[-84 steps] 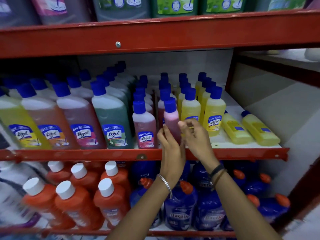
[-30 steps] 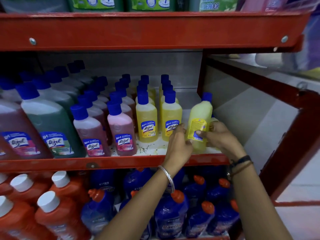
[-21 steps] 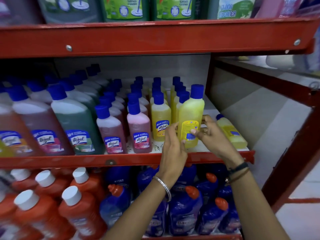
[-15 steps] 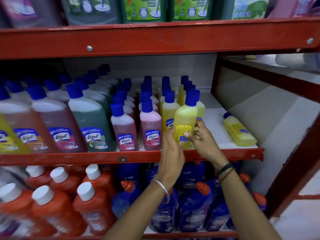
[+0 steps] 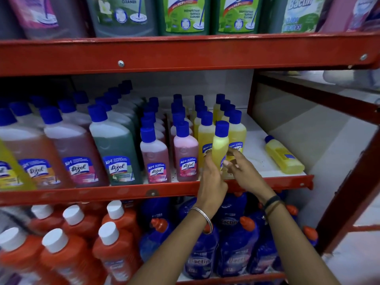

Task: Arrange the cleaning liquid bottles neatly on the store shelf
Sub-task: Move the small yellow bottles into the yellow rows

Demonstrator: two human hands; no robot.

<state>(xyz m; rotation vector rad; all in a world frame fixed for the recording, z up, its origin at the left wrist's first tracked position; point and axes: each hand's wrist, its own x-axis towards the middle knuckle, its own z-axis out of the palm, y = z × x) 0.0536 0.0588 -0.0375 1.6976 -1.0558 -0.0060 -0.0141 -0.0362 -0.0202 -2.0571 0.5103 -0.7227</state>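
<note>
Nearest the camera, two bare forearms reach up from the bottom edge, the left wrist wearing a silver bangle (image 5: 202, 220) and the right wrist dark bands (image 5: 271, 203). Beneath them, on the lower shelf, stand orange bottles with white caps (image 5: 67, 239) at the left and dark blue bottles with orange caps (image 5: 236, 243) at the right. Both hands meet at the front lip of the middle shelf (image 5: 123, 191), a red metal edge. The left hand (image 5: 211, 177) is wrapped around the lower body of a small yellow bottle (image 5: 220, 145) with a blue cap, holding it upright with its narrow side toward the camera; the right hand (image 5: 241, 171) grasps the same bottle from the right, fingertips on its label. The held bottle sits just in front of the two rows of small yellow bottles (image 5: 236, 130), near the shelf's front. To its left stand rows of small pink bottles (image 5: 186, 155), then large bottles of green, pink and orange liquid (image 5: 115, 149), all blue-capped with labels forward. Well apart to the right, one more yellow bottle lies on its side (image 5: 283, 156) on the white shelf board. Farther up, the top shelf carries big containers with green labels (image 5: 185, 15).
</note>
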